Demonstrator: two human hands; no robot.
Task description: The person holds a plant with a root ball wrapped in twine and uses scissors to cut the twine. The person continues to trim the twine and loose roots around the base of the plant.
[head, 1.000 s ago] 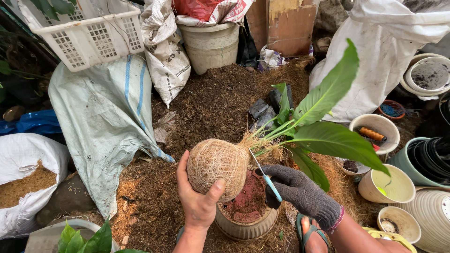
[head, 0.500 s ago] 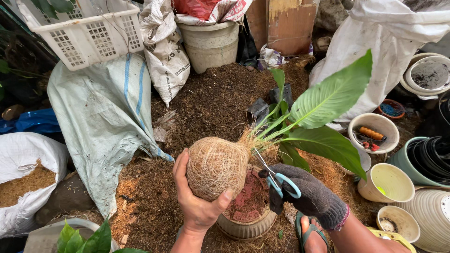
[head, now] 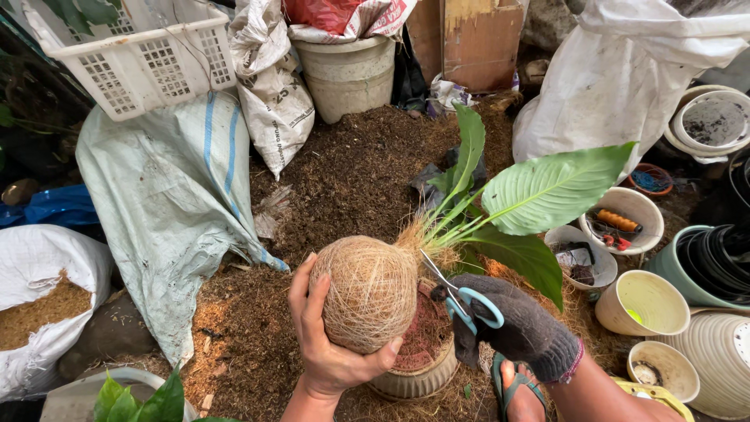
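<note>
My bare left hand cups a round ball of tan coconut fibre from below and the left. Out of the ball's upper right side grows a plant with broad green leaves. My right hand, in a dark knitted glove, holds small scissors with light blue handles. Their blades point up and left to the loose fibres where the stems leave the ball. Under the ball stands a ribbed beige pot with reddish-brown filling.
A heap of dark brown fibre soil covers the ground ahead. Grey-white sacks, a white plastic crate and a beige bucket stand behind it. Several empty pots and bowls crowd the right. My sandalled foot shows below.
The plant has tilted so its large leaf has swung upward and to the right. The scissors have risen from beside the ball to the base of the stems.
</note>
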